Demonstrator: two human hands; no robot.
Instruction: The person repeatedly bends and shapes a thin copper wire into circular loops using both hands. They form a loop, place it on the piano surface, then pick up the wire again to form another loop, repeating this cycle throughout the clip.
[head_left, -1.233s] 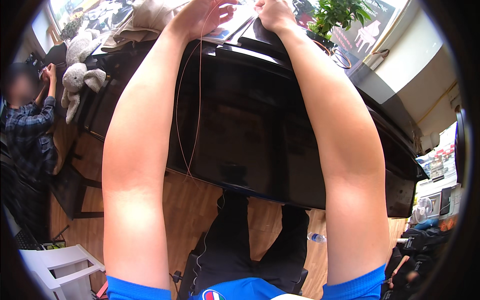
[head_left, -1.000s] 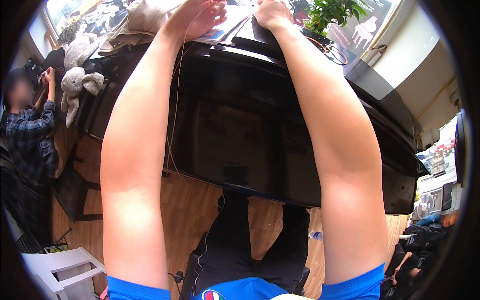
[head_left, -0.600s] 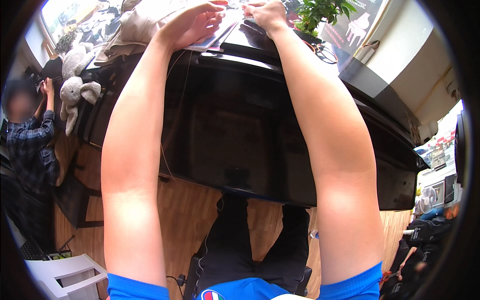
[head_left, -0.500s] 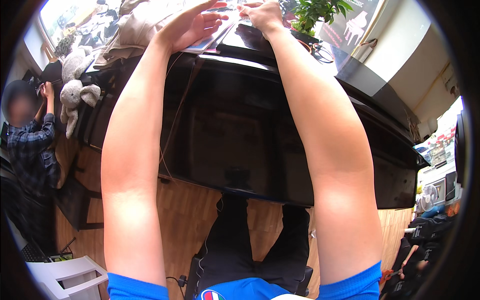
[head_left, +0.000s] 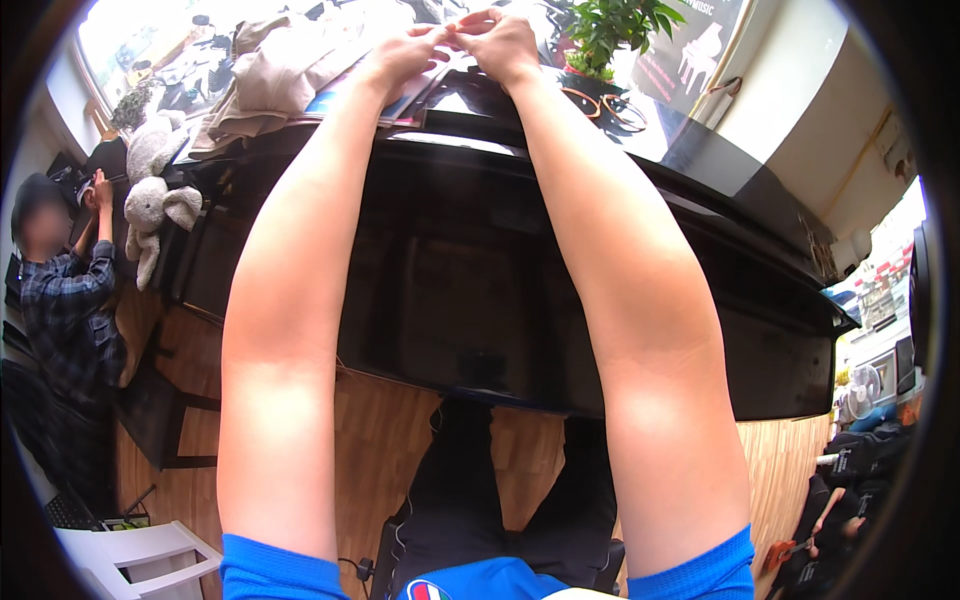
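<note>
Both my arms reach out over a glossy black piano-like cabinet (head_left: 460, 270) to its top. My left hand (head_left: 405, 55) has its fingers curled, and its fingertips meet those of my right hand (head_left: 503, 45). The right hand is pinched, thumb and fingers together. Whatever lies between the fingertips is too small and too bright to make out. Just below the left hand lie flat papers or booklets (head_left: 400, 108) with coloured covers. A crumpled beige cloth (head_left: 275, 85) rests left of that hand. To the right of my right hand stands a green leafy plant (head_left: 610, 35).
Thin orange and dark loops (head_left: 610, 108) lie below the plant. A grey plush toy (head_left: 150, 205) hangs at the cabinet's left end. A person in a plaid shirt (head_left: 70, 295) is at far left. A white chair (head_left: 140, 560) stands lower left, a fan (head_left: 860, 390) at right.
My left hand has moved right, its fingers curling in from a more open pose. Both hands' fingertips now meet. A thin brown strand that hung near my left forearm is mostly out of sight.
</note>
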